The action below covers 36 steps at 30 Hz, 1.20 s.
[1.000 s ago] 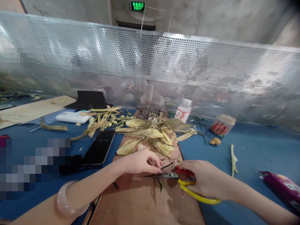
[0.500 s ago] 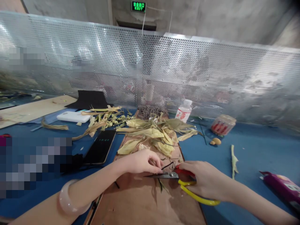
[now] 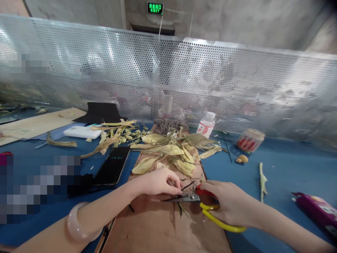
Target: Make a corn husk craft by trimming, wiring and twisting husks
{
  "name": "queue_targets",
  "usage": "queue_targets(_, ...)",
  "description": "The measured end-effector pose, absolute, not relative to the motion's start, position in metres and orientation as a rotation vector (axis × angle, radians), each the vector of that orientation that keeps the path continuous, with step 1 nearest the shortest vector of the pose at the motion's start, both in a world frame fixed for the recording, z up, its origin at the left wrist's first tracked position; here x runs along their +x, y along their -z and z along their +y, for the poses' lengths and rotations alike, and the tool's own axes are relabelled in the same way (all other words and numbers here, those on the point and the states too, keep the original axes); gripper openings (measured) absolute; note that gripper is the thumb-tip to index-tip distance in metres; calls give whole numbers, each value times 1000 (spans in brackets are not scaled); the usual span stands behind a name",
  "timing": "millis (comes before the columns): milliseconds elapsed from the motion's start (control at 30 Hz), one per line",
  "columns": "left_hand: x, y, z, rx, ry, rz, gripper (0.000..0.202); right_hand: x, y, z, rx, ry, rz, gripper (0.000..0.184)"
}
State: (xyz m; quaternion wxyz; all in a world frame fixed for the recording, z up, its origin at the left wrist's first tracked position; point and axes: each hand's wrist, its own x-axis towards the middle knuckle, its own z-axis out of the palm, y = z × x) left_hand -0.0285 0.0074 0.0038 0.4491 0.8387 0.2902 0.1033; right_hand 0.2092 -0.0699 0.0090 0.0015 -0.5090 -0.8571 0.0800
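Right hand [image 3: 228,203]: clamped round the scissors [image 3: 193,198], which are poked out toward the left hand [image 3: 162,182]
Left hand: fingertips pinched together on a dark strip [image 3: 188,185]
Husks [image 3: 168,150]: dumped just past the left hand, partly on the board [image 3: 147,228]

Muted light, glare streaks on perforated screen [image 3: 110,59], soft shadows on board [image 3: 155,225], blurred side edges, dark upper-right corner
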Motion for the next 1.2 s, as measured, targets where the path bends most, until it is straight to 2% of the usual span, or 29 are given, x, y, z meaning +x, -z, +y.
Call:
queue_targets(700, -30, 2, 9, 2065, -273, 662, 21, 211, -5, -70, -1640, -246, -2691, 12)
queue_targets(967, -30, 0, 9, 2152, -258, 689, 24, 203, -3, -72, -1622, -187, -2681, 23)
queue_targets(1200, -31, 2, 10, 2162, -251, 677, 25, 203, -1, -71, -1635, -202, -2676, 23)
